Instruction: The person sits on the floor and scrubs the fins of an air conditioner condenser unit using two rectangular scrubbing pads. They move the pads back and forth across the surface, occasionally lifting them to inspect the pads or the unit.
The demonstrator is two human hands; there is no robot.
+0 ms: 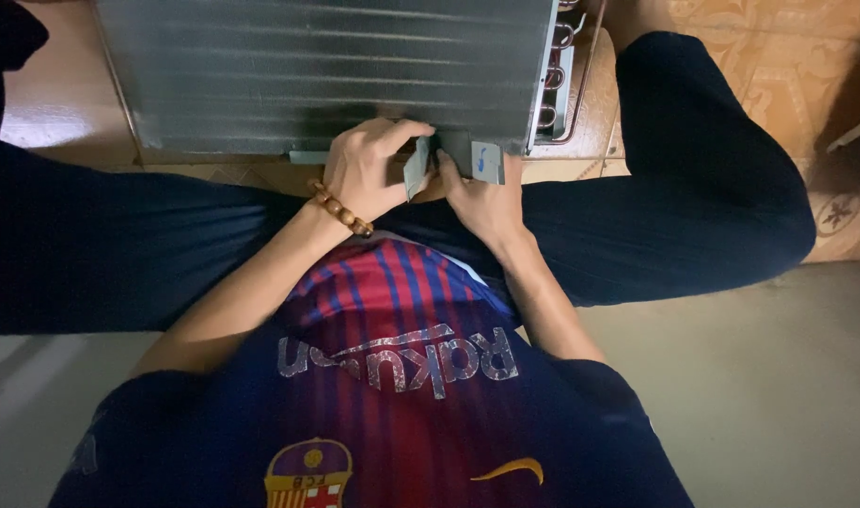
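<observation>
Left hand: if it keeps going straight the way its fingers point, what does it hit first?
Probably the small grey folded metal piece that the left hand already grips. Beyond that lies the lower edge of the large silver finned metal coil panel. Depth is unclear from this overhead view.

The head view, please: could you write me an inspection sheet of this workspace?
Surface: patterned tile floor; the person sits on it, legs apart.
Job's things: finned coil lying ahead; small grey plate at its near edge.
Clutter: nothing seen.
Hands: left hand grips the plate, bead bracelet on the wrist; right hand touches the plate from the other side.
Cables: none; copper tube bends at the coil's right end.
Surroundings: dim, plain floor nearer the person.
</observation>
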